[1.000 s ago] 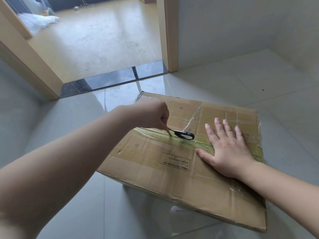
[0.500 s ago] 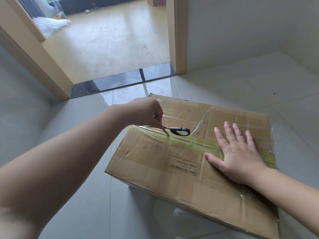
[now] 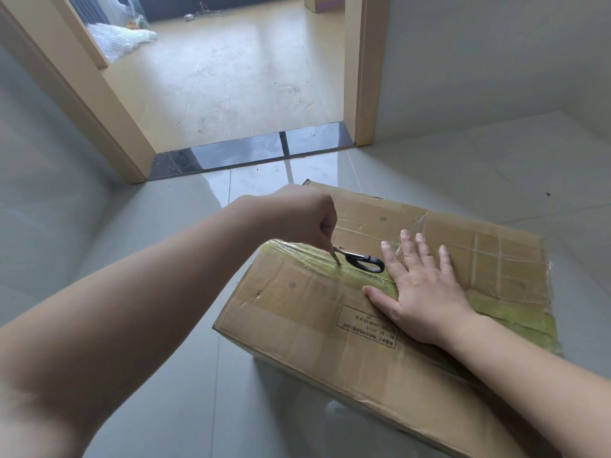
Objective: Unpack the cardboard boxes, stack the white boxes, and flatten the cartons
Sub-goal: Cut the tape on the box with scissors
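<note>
Slitting the yellowed tape along the centre seam of the cardboard box, which sat on the tiled floor, was the step in hand. The left hand held its grip curled tight round the scissors, blade tip down in the seam, while the right hand lay flat and spread on the lid. To do it well, the blade probably wanted keeping shallow, sparing whatever lay inside, and drawn along the seam away from the pressing fingers.
</note>
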